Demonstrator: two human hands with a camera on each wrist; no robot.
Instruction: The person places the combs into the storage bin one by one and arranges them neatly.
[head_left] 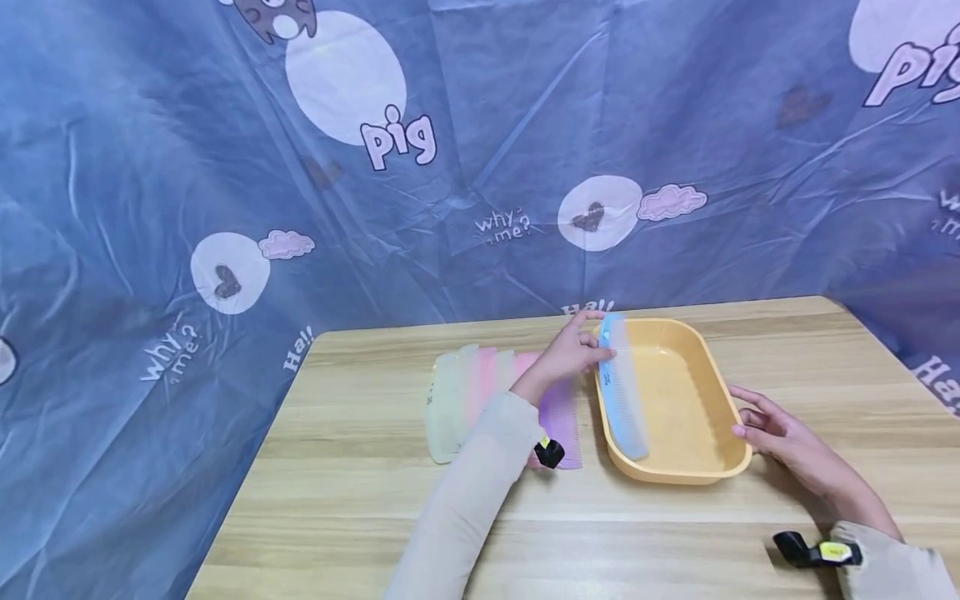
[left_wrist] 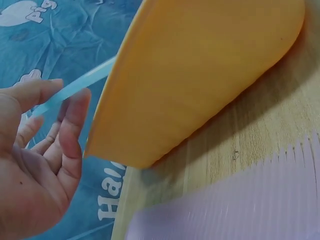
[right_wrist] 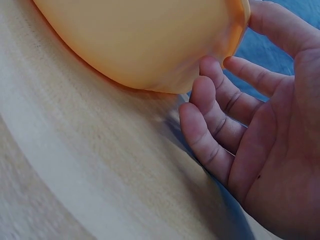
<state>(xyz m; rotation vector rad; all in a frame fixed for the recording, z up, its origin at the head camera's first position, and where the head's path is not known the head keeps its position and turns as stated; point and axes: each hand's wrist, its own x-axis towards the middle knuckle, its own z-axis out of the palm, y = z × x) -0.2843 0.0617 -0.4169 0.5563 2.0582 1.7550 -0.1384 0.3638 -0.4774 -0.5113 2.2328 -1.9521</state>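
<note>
My left hand [head_left: 572,354] pinches a translucent blue comb [head_left: 625,396] near its far end. The comb slants down inside the left side of a yellow plastic basin [head_left: 686,477]. In the left wrist view, the thumb and fingers hold the edge of the blue comb [left_wrist: 82,82] beside the basin's wall [left_wrist: 200,80]. At the basin's right rim is my right hand [head_left: 787,442], its thumb on the rim and its fingers against the outer side. In the right wrist view, the right hand's [right_wrist: 270,135] other fingers are bent below the rim.
Left of the basin, several translucent combs lie overlapped on the wooden table [head_left: 337,467]: a pale green comb [head_left: 444,408], a pink comb [head_left: 487,375] and a purple comb [head_left: 566,425]. The left forearm partly covers them. A blue printed cloth [head_left: 465,275] hangs behind the table.
</note>
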